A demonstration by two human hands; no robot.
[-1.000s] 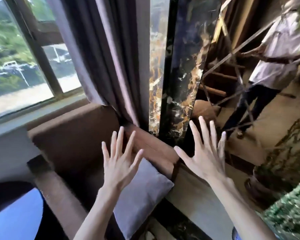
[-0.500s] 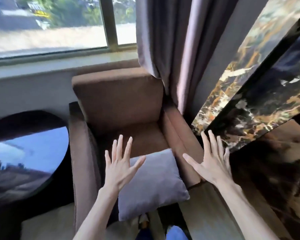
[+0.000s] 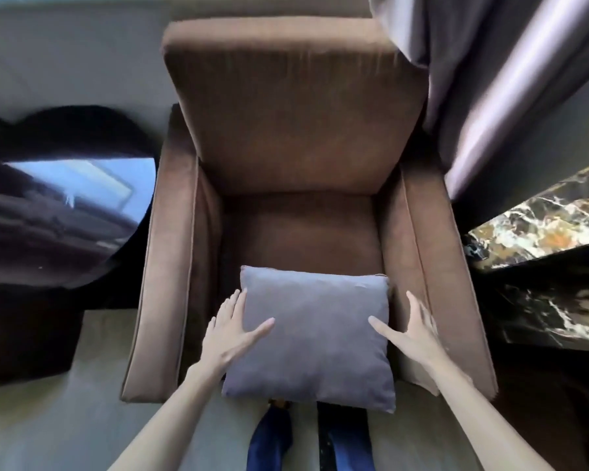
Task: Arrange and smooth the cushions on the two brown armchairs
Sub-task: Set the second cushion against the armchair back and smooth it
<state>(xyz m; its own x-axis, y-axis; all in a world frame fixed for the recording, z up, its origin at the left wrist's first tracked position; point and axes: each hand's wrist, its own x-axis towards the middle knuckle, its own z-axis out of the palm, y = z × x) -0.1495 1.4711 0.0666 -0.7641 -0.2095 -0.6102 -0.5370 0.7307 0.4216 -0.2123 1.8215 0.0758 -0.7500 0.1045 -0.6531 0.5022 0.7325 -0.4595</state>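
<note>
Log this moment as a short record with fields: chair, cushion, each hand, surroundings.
chair: brown armchair, seen from above, seat mostly bare
cushion: grey cushion at the front edge of the seat, overhanging it
left hand: left hand open, on the cushion's left side, thumb on top
right hand: right hand open, at the cushion's right side, thumb on top
surroundings: curtain at right, round glossy table at left

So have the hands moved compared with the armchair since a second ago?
Yes. Both hands, left and right, came down from above the armchair onto the grey cushion's sides.
</note>
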